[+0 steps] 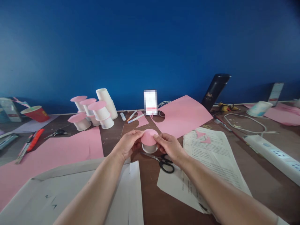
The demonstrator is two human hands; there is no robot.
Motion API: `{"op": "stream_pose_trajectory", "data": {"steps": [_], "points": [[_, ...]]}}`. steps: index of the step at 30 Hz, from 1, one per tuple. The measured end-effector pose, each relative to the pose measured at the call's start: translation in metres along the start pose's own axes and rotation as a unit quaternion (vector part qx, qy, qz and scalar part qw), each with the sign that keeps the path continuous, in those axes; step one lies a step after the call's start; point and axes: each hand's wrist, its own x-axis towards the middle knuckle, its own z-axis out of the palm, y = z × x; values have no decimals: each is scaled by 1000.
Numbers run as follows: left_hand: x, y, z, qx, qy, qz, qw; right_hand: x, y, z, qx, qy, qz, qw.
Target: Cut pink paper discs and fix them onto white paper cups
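A round pink paper disc (149, 136) lies over the upturned base of a white paper cup (150, 148) on the brown table. My left hand (128, 142) pinches the disc's left edge between thumb and fingers. From the right, my right hand (170, 146) grips the opposite edge, its thumb on top. Some fingertips of both hands are hidden behind the disc and cup. Black-handled scissors (167, 163) lie just below my right hand. Several stacked white cups topped with pink discs (98, 106) stand at the back left.
A large pink sheet (185, 115) with a round cut-out leans behind. Printed papers (217, 159) and a power strip (274, 153) are on the right, with a dark bottle (215, 90) behind. On the left are a red cutter (35, 140), keys (59, 132) and a red cup (37, 114).
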Motion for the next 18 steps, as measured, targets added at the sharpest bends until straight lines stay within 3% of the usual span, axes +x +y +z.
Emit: {"op": "stream_pose_trajectory", "data": {"steps": [18], "points": [[-3, 1, 3, -16, -10, -18, 1000, -1, -2, 3, 39, 1, 14, 999]]}}
